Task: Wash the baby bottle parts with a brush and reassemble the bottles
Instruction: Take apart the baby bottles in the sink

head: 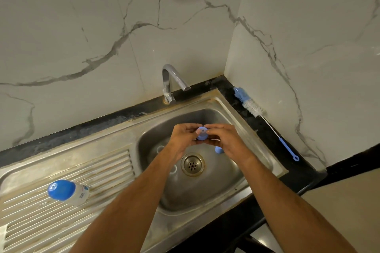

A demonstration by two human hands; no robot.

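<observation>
One bottle (pixel 68 192) capped near left; our left hand (pixel 182 139) and right hand (pixel 223 139) pinch the blue collar (pixel 202 133); parts remain in sink (pixel 226 187).

You have a pale blue collar (pixel 201 132), a blue-capped bottle (pixel 67 192), a blue-and-white brush (pixel 249 106), a grey steel sink (pixel 207 191), white grey-veined wall tiles (pixel 82 26), and a black counter (pixel 273 139).

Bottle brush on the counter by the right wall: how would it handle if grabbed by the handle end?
The bottle brush has a thin wire-like shaft, so it would likely flex and let the bristle head droop. It looks light for its length. It lies flat on the black counter, so it seems unlikely to roll.
</observation>
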